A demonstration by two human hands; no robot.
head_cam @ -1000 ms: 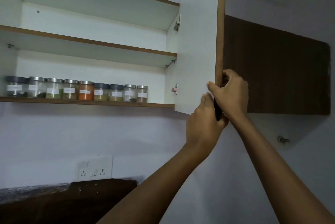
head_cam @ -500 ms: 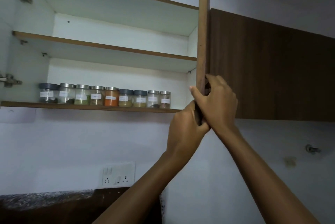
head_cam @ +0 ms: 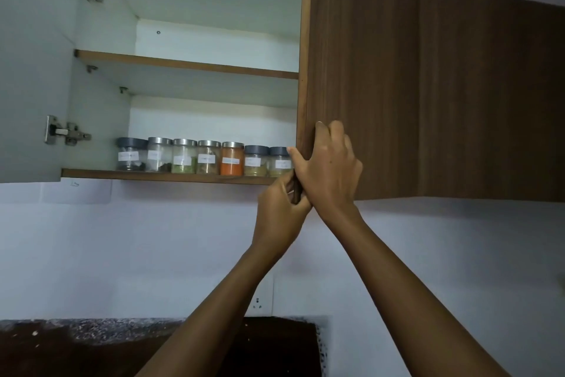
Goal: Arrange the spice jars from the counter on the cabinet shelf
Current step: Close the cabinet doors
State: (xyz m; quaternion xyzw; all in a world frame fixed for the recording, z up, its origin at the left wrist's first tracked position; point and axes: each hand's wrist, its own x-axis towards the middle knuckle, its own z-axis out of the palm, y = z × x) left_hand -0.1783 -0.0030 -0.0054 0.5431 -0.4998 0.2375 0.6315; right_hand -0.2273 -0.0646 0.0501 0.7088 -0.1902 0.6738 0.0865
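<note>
Brown wood-grain cabinet door (head_cam: pixel 367 71) was gripped at its free edge by both hands. The right hand (head_cam: pixel 330 169) curled its fingers round that edge, and the left hand (head_cam: pixel 279 211), touching it from below, pinched the door's bottom corner. Beside that edge, the spice jars (head_cam: pixel 208 159) stood in a row on the lowest shelf (head_cam: pixel 153 175), the nearest jar partly hidden behind the right thumb.

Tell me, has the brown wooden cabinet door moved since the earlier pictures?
Yes. The door swung leftward, toward shut: its edge now covers the right end of the glass spice jar row.
</note>
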